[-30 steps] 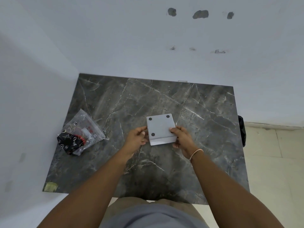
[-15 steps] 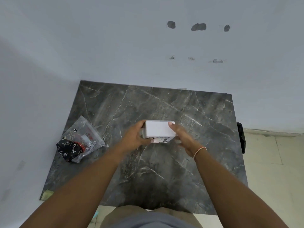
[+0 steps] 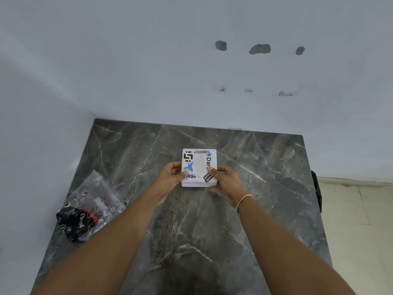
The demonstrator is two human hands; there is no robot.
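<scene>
A small white square box point(image 3: 198, 166) with stickers on its top face and a pale oval in the middle is held over the dark marble table point(image 3: 255, 188). My left hand point(image 3: 173, 174) grips its left edge, thumb on top. My right hand point(image 3: 223, 177) grips its right near corner, thumb on the sticker face. The box's underside is hidden.
A clear plastic bag point(image 3: 89, 207) holding a black patterned cloth and small red and white items lies at the table's left edge. White walls close the left and far sides. A dark object point(image 3: 316, 190) hangs off the table's right edge above a tiled floor.
The box has been flipped in both hands: a second ago its plain grey underside with black feet faced up, now the sticker face is up.
</scene>
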